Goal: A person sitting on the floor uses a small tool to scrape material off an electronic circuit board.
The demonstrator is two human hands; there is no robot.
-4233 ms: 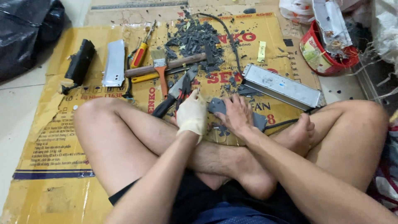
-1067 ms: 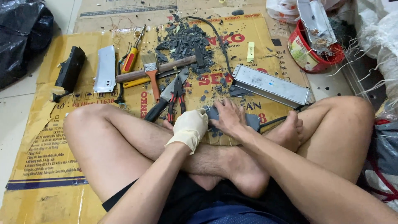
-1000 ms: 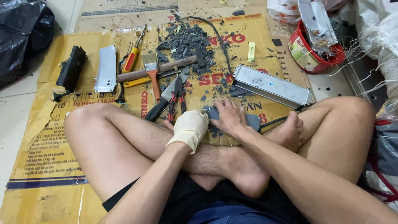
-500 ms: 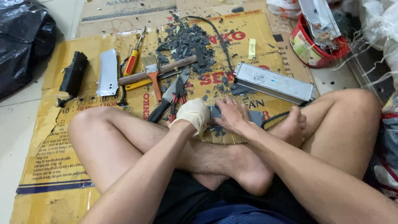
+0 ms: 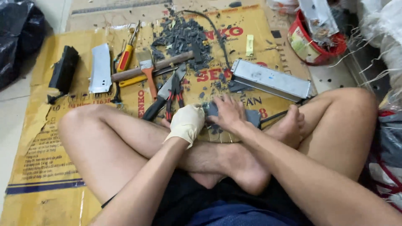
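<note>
Your gloved left hand is curled into a loose fist right at the left end of the dark grey block, sitting centre frame just past your crossed shins. Can't tell if it's actually gripping anything. Your bare right hand is spread flat on top of the block, pressing down.

Space is tight: red-handled pliers just left of the glove, the silver metal housing just above the block, your foot touching its right end. The pile of grey chips sits further up the yellow cardboard.
</note>
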